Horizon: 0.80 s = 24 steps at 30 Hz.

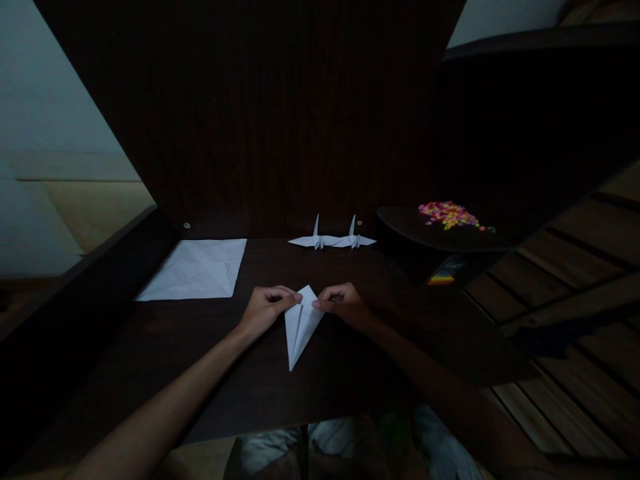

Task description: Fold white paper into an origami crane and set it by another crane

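A white folded paper [303,332], shaped like a kite with its long point toward me, is between my two hands just above or on the dark desk. My left hand [267,308] pinches its upper left edge between thumb and curled fingers. On the upper right edge, my right hand [345,303] grips it the same way. A narrow slit runs down the middle of the paper. Farther back stand two white origami cranes [334,241], wing to wing. A creased white sheet of paper [197,270] lies flat to the left.
Many small colourful pieces [450,215] are heaped on a dark rounded shelf [395,223] at the right. A tall dark back panel [280,120] rises behind the cranes. Along the left runs a low side board [85,267]. Wooden slats [575,293] show at the right.
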{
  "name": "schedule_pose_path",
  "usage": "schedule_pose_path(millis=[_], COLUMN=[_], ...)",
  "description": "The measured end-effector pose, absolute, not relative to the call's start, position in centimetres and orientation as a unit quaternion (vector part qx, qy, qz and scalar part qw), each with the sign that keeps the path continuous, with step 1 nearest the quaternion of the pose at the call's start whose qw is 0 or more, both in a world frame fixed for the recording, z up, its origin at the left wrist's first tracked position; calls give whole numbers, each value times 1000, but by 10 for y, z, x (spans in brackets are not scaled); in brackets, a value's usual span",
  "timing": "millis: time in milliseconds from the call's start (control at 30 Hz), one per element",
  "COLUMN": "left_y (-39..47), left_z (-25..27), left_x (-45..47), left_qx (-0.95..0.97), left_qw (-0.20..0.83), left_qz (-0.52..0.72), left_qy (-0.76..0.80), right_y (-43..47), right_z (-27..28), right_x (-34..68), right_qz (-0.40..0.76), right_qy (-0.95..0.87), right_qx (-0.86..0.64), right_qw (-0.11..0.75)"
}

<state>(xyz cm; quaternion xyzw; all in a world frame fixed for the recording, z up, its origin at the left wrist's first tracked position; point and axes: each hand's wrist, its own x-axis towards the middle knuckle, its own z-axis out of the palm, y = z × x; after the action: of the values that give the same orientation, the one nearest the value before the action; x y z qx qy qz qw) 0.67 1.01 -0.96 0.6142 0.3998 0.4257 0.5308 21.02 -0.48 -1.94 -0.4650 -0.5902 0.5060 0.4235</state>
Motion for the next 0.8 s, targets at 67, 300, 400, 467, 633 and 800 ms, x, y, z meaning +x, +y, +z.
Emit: schedule_pose_path(millis=[67,300,400,467,633,800], left_y=[10,10,12,13,15,17], left_z=[-9,-8,-8,-8,-10,-10], left_x=[6,4,3,3,2,0], left_qx=[614,621,616,610,599,622], left_qw=[537,534,529,526,526,515], left_qz=[424,423,434,440,443,426], left_qy=[393,388,391,397,411,407], right_y=[-5,-8,-9,-9,-7,-4], right_z=[-17,-10,-9,-10,-13,-18], right_x=[210,211,213,214,215,214], right_qz=[516,547,563,572,570,545], right_qy=[-583,-579,-581,-583,-581,-575], right_qx=[-461,-439,-426,-415,-411,-430], right_qw=[425,415,406,401,410,433])
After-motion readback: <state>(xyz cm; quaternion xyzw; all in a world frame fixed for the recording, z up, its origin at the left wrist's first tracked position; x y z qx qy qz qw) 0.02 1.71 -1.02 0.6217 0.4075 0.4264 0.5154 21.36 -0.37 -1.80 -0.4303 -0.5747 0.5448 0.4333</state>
